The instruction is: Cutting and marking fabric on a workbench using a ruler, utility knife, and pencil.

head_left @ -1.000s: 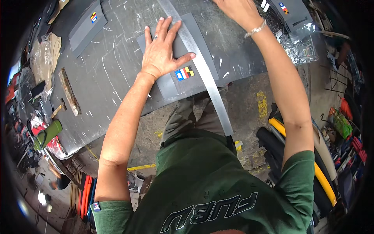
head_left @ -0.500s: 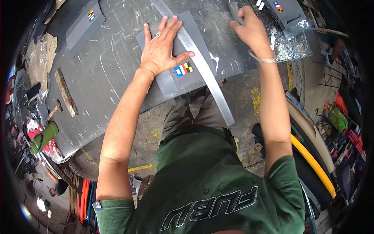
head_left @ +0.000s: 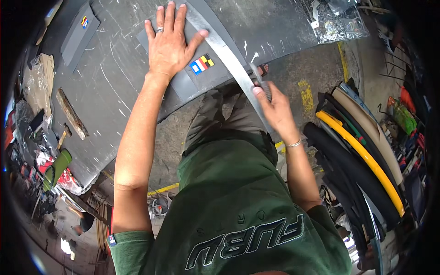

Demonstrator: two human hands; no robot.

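Observation:
A grey sheet with a colourful flag-like patch lies by the table's near edge. Over it slants a long metal ruler, its near end sticking out past the edge. My left hand is open, fingers spread flat over the sheet, the thumb on the ruler. Beside the ruler's overhanging part, my right hand is closed around a grey cutter knife. Its tip points up toward the table edge. The right thumb is at the ruler's side.
Another patched grey sheet lies far left on the dark table. A wooden stick, a hammer and a green roll are along the left. Clear plastic packaging sits far right. Rolls of material, one yellow, stand at right.
My right hand has come from the far right of the table down to the ruler's near end, bringing the knife. My left hand stays on the sheet; the whole view has shifted slightly.

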